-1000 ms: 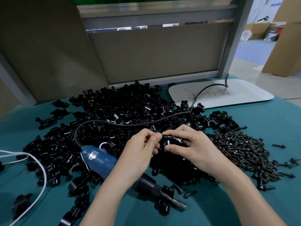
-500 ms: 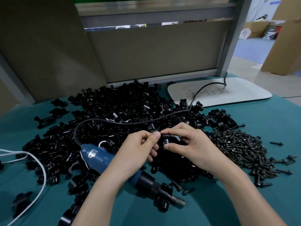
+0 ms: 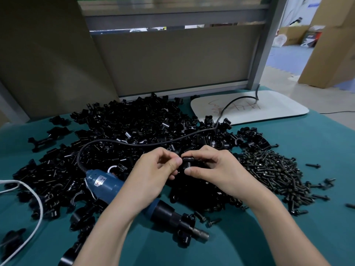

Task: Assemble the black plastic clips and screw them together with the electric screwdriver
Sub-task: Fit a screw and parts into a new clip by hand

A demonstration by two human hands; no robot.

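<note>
Above the near edge of the heap of black clips on the green table, both hands meet. The right hand pinches a small clip piece between thumb and forefinger; the left hand pinches at its left end with curled fingers, though whether it holds a second half I cannot tell. If the halves go in crooked or slip, the piece would likely vanish among identical parts below. The electric screwdriver lies near, under the left forearm, its black cable looping over the heap, so lifting it could drag clips along. Screws are heaped to the right; a white cord trails at the left.
</note>
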